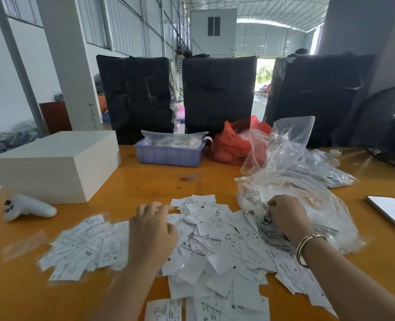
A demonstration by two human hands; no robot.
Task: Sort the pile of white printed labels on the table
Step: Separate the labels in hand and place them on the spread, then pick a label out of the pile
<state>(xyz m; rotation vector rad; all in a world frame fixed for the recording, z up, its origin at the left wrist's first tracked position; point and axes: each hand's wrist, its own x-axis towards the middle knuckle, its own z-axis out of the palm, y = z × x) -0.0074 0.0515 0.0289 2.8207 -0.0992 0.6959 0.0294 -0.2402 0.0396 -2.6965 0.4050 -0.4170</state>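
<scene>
The left hand [153, 230] hovers low over the left middle of the pile of labels [205, 246], its fingers loosely curled downward; whether they pinch a slip cannot be told, since the fingertips are hidden and blurred. The right hand [286, 216], a bracelet [307, 249] on its wrist, rests on the pile's right edge, with fingers bent against a crumpled clear plastic bag [307, 205].

The labels lie scattered and overlapping across the near centre of the orange table [145, 181]. They look thin, light and limp, likely to slide over each other and lift at a breath, so a fingertip pinch at a free corner seems best.

Farther left lie a white controller [27, 207] and a white box [55, 163]; beyond stands a purple tray [168, 155].
</scene>
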